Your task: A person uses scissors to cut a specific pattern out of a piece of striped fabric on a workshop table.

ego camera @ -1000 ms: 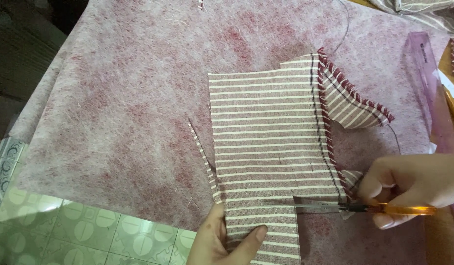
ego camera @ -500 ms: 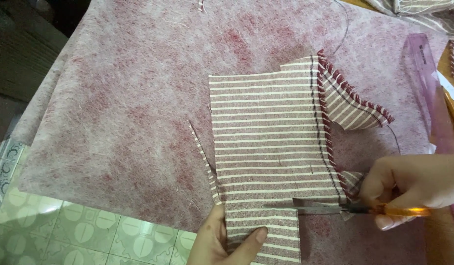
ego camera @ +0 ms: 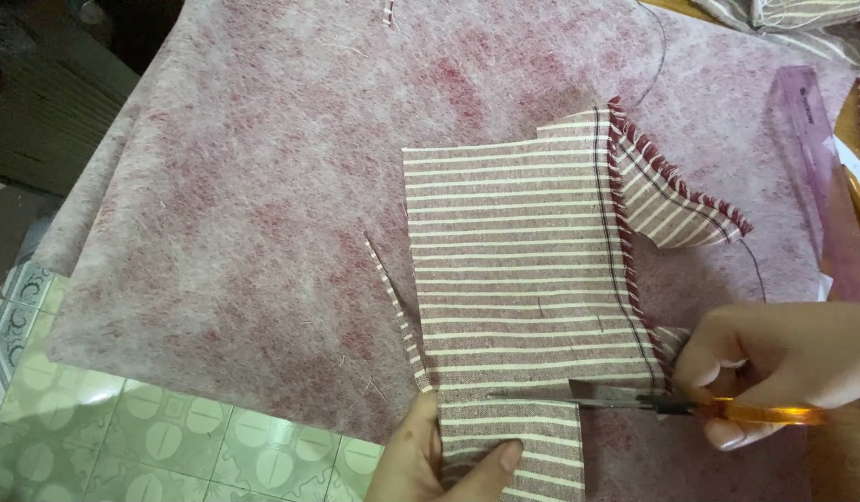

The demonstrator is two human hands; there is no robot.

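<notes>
A brown piece of fabric with white stripes (ego camera: pixel 518 270) lies flat on a pinkish felt-covered table (ego camera: pixel 253 204). My left hand (ego camera: pixel 435 460) pinches its near edge at the bottom of the view. My right hand (ego camera: pixel 783 367) grips orange-handled scissors (ego camera: pixel 653 402) that come in from the right. Their blades lie across the fabric's lower part, in a cut that runs leftward. A thin cut-off strip (ego camera: pixel 393 297) trails from the fabric's left edge. A folded, red-stitched flap (ego camera: pixel 672 191) sticks out at the fabric's upper right.
A clear purple ruler (ego camera: pixel 816 177) lies at the right edge of the table. More striped fabric (ego camera: pixel 802 14) is at the top right. A dark thread (ego camera: pixel 658 51) curls over the felt. Green patterned floor tiles (ego camera: pixel 160 437) show below the table's near-left edge.
The scissor blades have pushed further left across the fabric, lengthening the cut. My left hand still pinches the near edge.
</notes>
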